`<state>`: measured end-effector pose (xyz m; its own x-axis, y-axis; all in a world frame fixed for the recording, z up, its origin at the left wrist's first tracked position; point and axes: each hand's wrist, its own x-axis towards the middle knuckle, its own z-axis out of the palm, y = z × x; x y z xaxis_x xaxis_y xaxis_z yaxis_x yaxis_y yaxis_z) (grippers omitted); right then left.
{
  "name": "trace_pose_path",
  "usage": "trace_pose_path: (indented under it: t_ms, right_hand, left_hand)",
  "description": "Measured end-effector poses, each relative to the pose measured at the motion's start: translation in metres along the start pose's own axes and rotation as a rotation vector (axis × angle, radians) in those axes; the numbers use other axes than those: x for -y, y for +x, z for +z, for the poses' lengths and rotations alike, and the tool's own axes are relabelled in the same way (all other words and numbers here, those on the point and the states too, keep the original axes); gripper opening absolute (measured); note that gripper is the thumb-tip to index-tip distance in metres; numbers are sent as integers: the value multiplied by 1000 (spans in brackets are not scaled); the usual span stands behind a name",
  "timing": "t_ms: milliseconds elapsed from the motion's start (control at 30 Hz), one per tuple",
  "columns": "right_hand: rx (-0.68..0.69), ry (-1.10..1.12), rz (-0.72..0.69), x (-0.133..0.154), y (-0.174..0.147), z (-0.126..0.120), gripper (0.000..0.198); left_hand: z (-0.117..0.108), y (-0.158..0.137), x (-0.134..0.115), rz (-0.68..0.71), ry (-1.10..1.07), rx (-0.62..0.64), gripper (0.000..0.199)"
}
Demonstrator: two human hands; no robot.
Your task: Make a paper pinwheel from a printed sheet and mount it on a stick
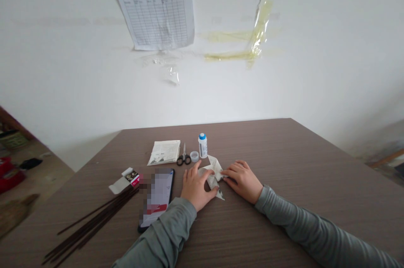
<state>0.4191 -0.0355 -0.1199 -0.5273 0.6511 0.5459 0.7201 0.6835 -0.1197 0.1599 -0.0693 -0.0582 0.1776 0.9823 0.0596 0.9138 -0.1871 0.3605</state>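
A folded newspaper pinwheel [217, 175] with pointed blades lies on the table, partly covered by my fingers. My left hand [197, 186] holds it from the left, index finger near its centre and thumb by the lower blade. From the right, my right hand [243, 179] grips a blade, fingertips pressed together on the paper. Just beyond the pinwheel stands a white glue bottle [203, 147] with a blue top. Beside the bottle sit a small clear cap [194, 156] and black-handled scissors [184, 157].
Folded newspaper sheets [164, 151] lie behind the phone [158, 196], which is left of my left hand. Dark thin sticks [94, 226] spread at the left near an opened small box [129, 179]. A white wall with a taped printed sheet [158, 15] rises behind the table [284, 150].
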Motion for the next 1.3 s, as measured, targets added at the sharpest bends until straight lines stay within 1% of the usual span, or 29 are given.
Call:
trace_pose_path:
  t_ms: [167,333,467,600,667,867,1133,1300]
  right_hand:
    - [0,3,-7,0,0,0,27]
    - [1,10,-5,-1,-1,2,27]
    - [-4,14,-7,-1,-1,2,27]
    - [-10,24,1,1,-1,2,26]
    - [-13,27,7,1,-1,2,25]
    - [-4,12,-6,-1,-1,2,27]
    - [-9,5,-7,0,-1,1,29]
    - [-4,-3,-13,0,0,0,30]
  left_hand:
    - [1,-1,1,19,-5,0,41]
    - [-3,-1,-1,29,-3,26,39]
    - [-3,-2,-3,13,11,24,44]
    - [-1,-2,-3,-22,10,16,60]
    - [-1,-2,-3,-20,6,17,63]
    - [-1,-2,-1,17,-4,22,42]
    - [-2,-3,0,38,-16,22,36]
    - [3,-3,2,33,-19,-14,38]
